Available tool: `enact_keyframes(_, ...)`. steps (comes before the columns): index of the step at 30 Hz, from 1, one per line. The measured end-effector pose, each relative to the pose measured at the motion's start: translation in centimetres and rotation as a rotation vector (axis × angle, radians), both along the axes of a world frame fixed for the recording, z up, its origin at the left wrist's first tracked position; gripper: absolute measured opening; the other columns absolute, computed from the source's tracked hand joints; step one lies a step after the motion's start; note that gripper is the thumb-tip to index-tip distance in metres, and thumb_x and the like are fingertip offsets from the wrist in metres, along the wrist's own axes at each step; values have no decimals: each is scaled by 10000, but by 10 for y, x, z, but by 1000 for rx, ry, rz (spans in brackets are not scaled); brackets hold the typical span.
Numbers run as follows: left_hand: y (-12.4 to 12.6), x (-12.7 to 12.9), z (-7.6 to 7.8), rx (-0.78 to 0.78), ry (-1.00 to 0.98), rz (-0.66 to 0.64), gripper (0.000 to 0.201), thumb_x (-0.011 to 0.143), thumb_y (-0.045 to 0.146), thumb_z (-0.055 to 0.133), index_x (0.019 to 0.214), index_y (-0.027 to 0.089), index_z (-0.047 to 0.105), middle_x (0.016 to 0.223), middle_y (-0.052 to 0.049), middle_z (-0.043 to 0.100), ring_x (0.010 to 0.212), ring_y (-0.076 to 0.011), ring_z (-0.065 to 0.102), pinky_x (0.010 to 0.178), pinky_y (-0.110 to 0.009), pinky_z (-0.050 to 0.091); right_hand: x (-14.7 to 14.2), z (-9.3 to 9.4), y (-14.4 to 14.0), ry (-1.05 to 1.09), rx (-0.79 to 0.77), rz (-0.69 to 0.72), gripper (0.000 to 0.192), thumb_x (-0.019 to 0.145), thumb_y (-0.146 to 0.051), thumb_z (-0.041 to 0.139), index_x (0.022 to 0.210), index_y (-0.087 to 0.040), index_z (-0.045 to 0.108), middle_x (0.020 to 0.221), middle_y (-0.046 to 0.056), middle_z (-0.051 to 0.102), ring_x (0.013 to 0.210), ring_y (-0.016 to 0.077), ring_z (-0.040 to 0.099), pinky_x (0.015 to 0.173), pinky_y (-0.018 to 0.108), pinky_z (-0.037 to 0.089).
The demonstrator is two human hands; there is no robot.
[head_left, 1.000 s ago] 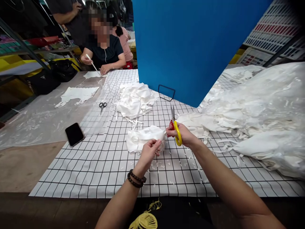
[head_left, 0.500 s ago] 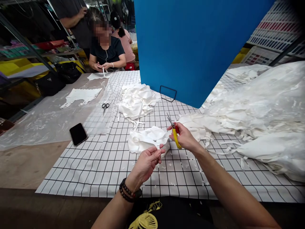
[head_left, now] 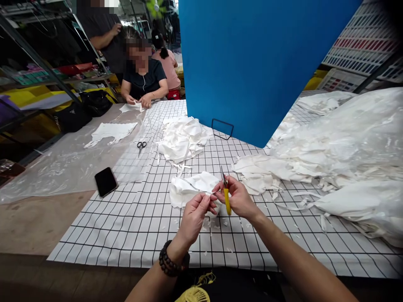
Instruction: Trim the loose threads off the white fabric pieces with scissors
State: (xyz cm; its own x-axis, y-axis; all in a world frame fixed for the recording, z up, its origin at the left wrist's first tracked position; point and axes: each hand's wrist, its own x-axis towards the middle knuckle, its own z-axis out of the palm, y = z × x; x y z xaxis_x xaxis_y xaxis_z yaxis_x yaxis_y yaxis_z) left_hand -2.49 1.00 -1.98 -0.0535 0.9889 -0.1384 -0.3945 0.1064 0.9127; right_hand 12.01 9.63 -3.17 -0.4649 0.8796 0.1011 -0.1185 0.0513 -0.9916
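A crumpled white garment (head_left: 184,191) lies on the checked cloth in front of me. My left hand (head_left: 195,214) is closed at its near edge, thumb and fingers pinching a bit of the white fabric. In my right hand (head_left: 239,199) is a pair of small scissors (head_left: 227,202) with yellow and red handles, the blades pointing up and away. The right thumb and forefinger meet close to the left fingertips, near the pinched fabric. What lies exactly between the fingertips is too small to make out.
Beyond the garment sits a white fabric pile (head_left: 181,138), with larger plastic-covered heaps (head_left: 352,155) at right. A blue board (head_left: 252,71) stands behind. Black scissors (head_left: 141,145) and a phone (head_left: 106,181) lie left. Scraps dot the checked cloth (head_left: 126,235). A co-worker (head_left: 145,79) handles white fabric.
My right hand has moved left and down to my left hand, and the scissors have turned more upright. My left hand still pinches at the garment's edge. The view has shifted slightly.
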Motion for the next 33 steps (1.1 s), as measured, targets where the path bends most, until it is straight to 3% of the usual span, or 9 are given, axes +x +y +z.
enact_keyframes(2,0,1,1,32,124,66,257,900,380,576,872,159,704,818,-37,584,721,-129,567,740,-263,453,1,2,-3,-21,-18,5,325,670,-261,815,850,-217,547,843,-11,627,745,133,571,710,277,464)
enact_keyframes(6,-3,2,5,141,409,272,228,871,373,621,821,188,745,1017,-93,583,1070,-220,533,870,-275,429,3,5,-7,-108,-72,45,340,668,-283,809,861,-213,538,826,-17,613,740,137,567,715,280,469)
enact_keyframes(7,-3,3,5,140,396,254,231,870,379,621,831,189,746,1004,-97,599,1043,-222,549,831,-277,444,3,6,-7,-125,-83,61,343,666,-298,807,854,-211,534,809,-20,604,720,135,559,699,278,467)
enact_keyframes(9,-2,4,3,106,279,151,261,882,403,595,863,181,732,887,-80,638,785,-175,593,671,-268,458,6,10,-8,-154,-100,93,335,683,-336,788,848,-211,525,783,-25,581,691,133,542,668,276,458)
enact_keyframes(12,0,4,0,75,125,58,292,904,419,555,901,161,690,794,-44,653,542,-102,521,560,-251,429,17,22,-7,-287,-2,53,293,719,-357,747,831,-218,514,756,-33,541,684,136,509,638,271,431)
enact_keyframes(17,1,0,3,131,232,73,236,910,378,558,870,165,652,855,-35,628,629,-128,618,677,-270,474,45,46,-14,-699,281,87,328,678,-386,764,809,-229,507,760,-22,533,669,152,481,581,274,393)
enact_keyframes(20,1,-2,5,190,336,78,215,915,357,553,865,173,653,836,-25,587,625,-130,616,684,-271,470,49,53,-22,-827,415,97,371,655,-420,768,815,-226,495,787,-4,546,677,165,492,589,290,400)
enact_keyframes(25,-1,-1,6,245,428,39,198,929,333,529,854,190,644,809,-22,560,656,-142,601,694,-273,458,41,57,-28,-833,496,55,352,664,-415,758,794,-222,494,769,4,559,663,159,497,575,283,393)
enact_keyframes(33,-4,0,7,265,405,32,194,927,327,532,836,191,636,813,-28,565,658,-150,592,689,-279,458,37,62,-32,-844,505,38,366,657,-473,760,794,-225,528,771,14,580,662,166,511,566,285,382)
